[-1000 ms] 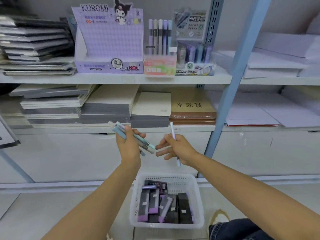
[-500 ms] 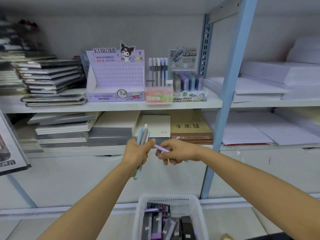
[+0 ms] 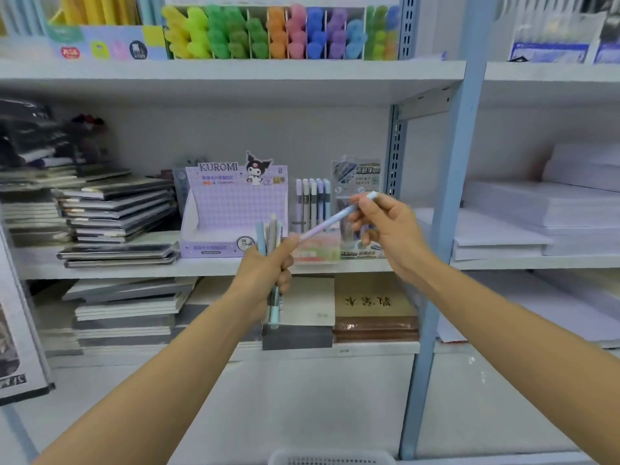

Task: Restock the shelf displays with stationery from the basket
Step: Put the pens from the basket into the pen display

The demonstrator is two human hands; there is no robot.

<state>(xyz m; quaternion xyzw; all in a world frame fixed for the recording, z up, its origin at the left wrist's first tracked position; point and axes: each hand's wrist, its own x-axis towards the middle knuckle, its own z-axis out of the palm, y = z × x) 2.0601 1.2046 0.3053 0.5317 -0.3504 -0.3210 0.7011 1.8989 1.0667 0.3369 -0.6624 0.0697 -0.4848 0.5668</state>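
Between the two hands, in front of the middle shelf (image 3: 201,268), a lilac pen (image 3: 327,224) slants from upper right down to lower left. The right hand (image 3: 391,229) pinches it near its pale blue upper end between thumb and forefinger, with the other fingers loosely curled beneath. The pen's lower tip reaches the thumb of the left hand (image 3: 265,268). That hand is a fist, its fingers wrapped round a bundle of pens (image 3: 272,234) held upright. Their tops poke out above the fist and a mint green end shows below it.

Just behind the slanted pen, a pen stand (image 3: 312,203) sits on the shelf with a row of grey, lilac and blue pens standing in it. To its left is a purple box (image 3: 235,206) marked KUROMI, and to its right a clear display pack (image 3: 356,177), partly hidden by the right hand.

Dark notebooks (image 3: 117,213) are stacked further left, and white paper (image 3: 536,213) lies in piles beyond the blue post (image 3: 446,229). Bright highlighters (image 3: 268,31) fill the top shelf. At the bottom edge, only the white rim of the basket (image 3: 328,457) shows.
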